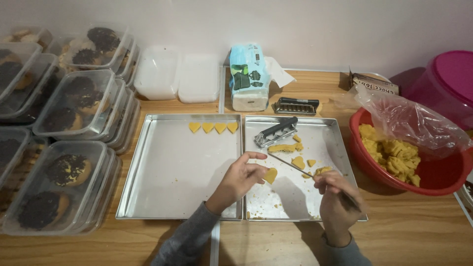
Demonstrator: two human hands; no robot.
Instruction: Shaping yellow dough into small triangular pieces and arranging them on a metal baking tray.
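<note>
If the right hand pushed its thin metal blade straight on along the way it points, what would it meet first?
The right hand holds a thin metal blade aimed up-left. Its tip already lies close to the left hand, near the thumb, so that hand probably comes first, just above the heart-shaped dough piece. Height is unclear.

Home baking table: trays point(148, 162), boxed cookies point(69, 170)

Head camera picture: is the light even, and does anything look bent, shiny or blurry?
Head view: soft, dimmish light; the hands cast faint shadows on the right tray; the plastic bag shows mild glare; the table edge bows slightly, wide-angle; the right hand looks a little soft.
</note>
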